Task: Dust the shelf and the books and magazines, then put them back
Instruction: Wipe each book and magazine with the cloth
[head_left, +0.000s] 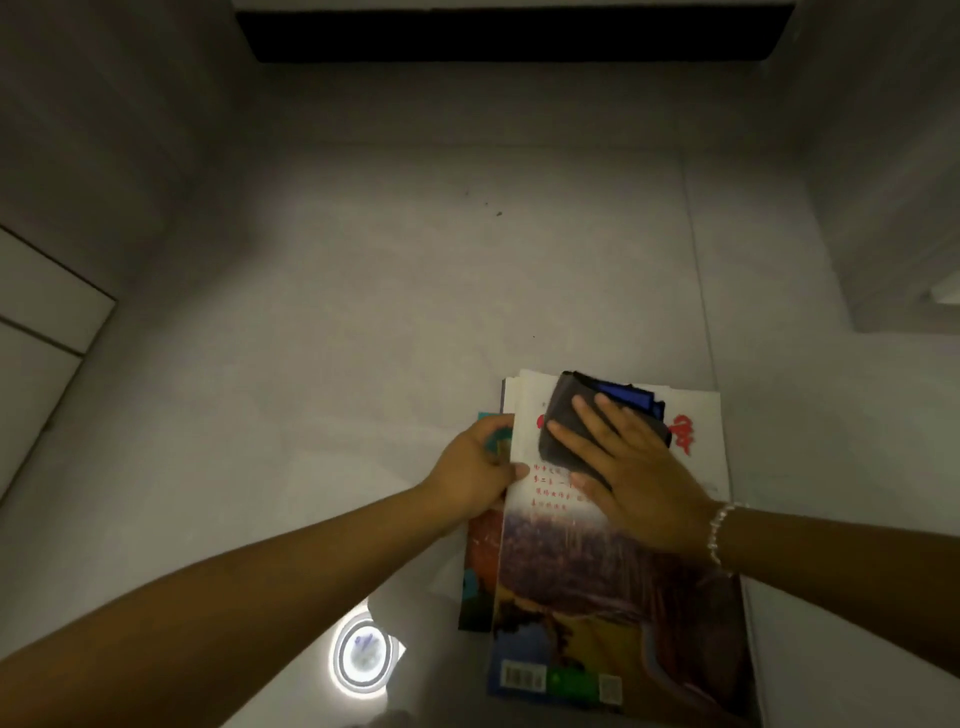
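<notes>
Head view is dim, so I can barely read the red lettering on the top magazine (613, 561), and its near corner is cut off. It lies on a stack of magazines (480, 571) on the pale floor (363, 312). My right hand (639, 478) presses a dark cloth (571, 415) flat with straight, spread fingers; my left hand (472, 467) grips the stack's left edge.
</notes>
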